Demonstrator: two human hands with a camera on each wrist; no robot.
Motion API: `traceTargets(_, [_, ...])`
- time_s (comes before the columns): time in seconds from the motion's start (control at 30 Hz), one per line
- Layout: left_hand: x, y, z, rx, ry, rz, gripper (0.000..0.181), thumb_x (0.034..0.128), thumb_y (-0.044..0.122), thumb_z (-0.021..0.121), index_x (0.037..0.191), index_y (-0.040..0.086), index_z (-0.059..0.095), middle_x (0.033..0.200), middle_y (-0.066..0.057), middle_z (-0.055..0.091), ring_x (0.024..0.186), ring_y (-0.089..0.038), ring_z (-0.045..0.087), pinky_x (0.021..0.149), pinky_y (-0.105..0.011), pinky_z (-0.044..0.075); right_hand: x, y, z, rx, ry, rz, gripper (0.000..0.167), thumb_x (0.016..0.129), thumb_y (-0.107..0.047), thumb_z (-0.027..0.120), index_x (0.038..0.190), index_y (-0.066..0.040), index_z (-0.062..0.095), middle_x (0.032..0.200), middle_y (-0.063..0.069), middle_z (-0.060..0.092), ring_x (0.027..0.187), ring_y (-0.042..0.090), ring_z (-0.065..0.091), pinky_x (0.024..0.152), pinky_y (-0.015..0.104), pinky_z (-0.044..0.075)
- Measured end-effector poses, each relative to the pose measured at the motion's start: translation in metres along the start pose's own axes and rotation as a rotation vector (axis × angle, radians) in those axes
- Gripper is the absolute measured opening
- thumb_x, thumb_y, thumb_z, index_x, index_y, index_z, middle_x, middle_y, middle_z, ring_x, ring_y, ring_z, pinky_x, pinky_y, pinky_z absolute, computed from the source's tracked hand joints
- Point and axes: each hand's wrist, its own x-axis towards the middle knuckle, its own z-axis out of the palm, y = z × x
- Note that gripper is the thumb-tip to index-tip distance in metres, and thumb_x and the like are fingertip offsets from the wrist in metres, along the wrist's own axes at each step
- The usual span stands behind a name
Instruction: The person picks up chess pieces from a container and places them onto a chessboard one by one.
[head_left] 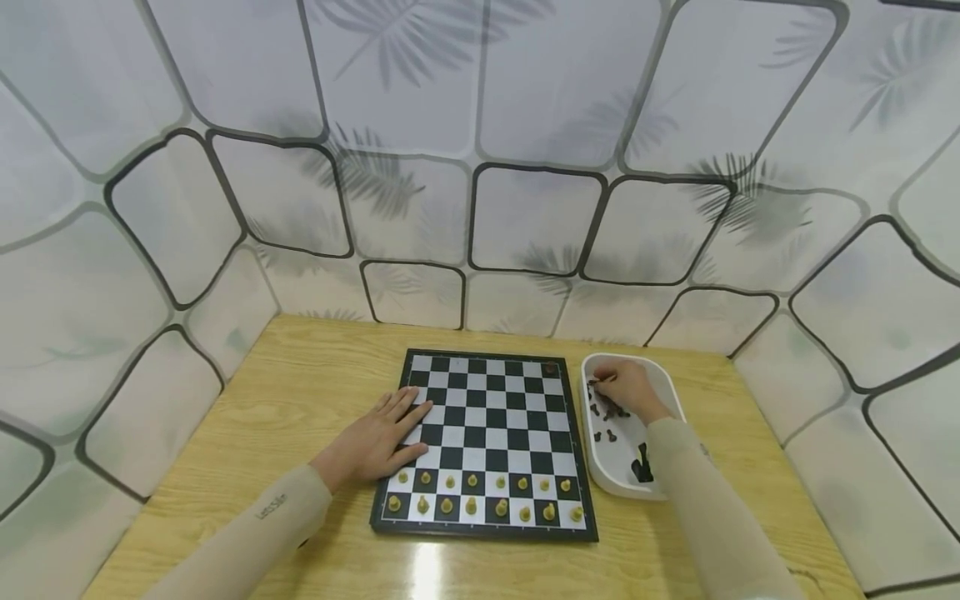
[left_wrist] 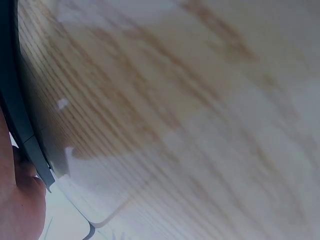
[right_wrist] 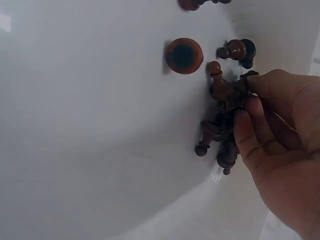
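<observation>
My left hand (head_left: 377,436) lies flat with spread fingers across the left edge of the black-and-white chessboard (head_left: 491,417). Yellow chess pieces (head_left: 471,505) stand in the two nearest rows, and one dark chess piece (head_left: 550,367) is on the far right corner square. In the white tray (head_left: 588,417), my right hand (head_left: 626,387) has its curled fingers among a cluster of dark chess pieces (right_wrist: 215,131). The right wrist view shows the fingertips against a dark piece (right_wrist: 248,79), partly hidden. Only part of the left hand (left_wrist: 22,205) shows in the left wrist view, beside the board's dark edge (left_wrist: 22,120).
The tray stands right of the board on a wooden table (head_left: 315,367). Loose dark pieces (head_left: 611,436) and a black object (head_left: 641,467) lie inside it. A patterned wall covering (head_left: 536,217) surrounds the table's back and sides.
</observation>
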Motion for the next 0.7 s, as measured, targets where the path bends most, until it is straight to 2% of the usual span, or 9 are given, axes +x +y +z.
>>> traceTargets(0.27, [-0.0006, 0.0019, -0.0008, -0.001, 0.01, 0.007, 0.076, 0.1093, 0.06, 0.04, 0.168, 0.013, 0.028, 0.174, -0.023, 0.021, 0.162, -0.04, 0.021, 0.133, -0.054, 0.022, 0.0008, -0.0021, 0.004, -0.012, -0.021, -0.011, 0.026, 0.095, -0.006, 0.07, 0.118, 0.005, 0.076, 0.112, 0.023, 0.076, 0.085, 0.023, 0.07, 0.076, 0.038, 0.062])
traceTargets(0.5, [-0.0001, 0.0024, -0.0007, 0.0, 0.012, 0.008, 0.076, 0.1092, 0.06, 0.039, 0.169, 0.014, 0.027, 0.174, -0.022, 0.021, 0.163, -0.039, 0.02, 0.133, -0.053, 0.021, -0.0001, -0.0048, 0.005, -0.059, -0.006, -0.048, 0.018, 0.093, -0.005, 0.07, 0.107, 0.003, 0.078, 0.102, 0.02, 0.077, 0.084, 0.025, 0.066, 0.078, 0.044, 0.06])
traceTargets(0.7, [0.0001, 0.0012, -0.0005, 0.01, 0.011, 0.01, 0.076, 0.1092, 0.06, 0.04, 0.169, 0.014, 0.027, 0.174, -0.022, 0.021, 0.163, -0.04, 0.021, 0.133, -0.053, 0.021, -0.0003, -0.0084, 0.0049, -0.062, -0.003, -0.051, 0.017, 0.094, -0.004, 0.07, 0.106, 0.004, 0.079, 0.102, 0.02, 0.078, 0.087, 0.027, 0.067, 0.083, 0.048, 0.06])
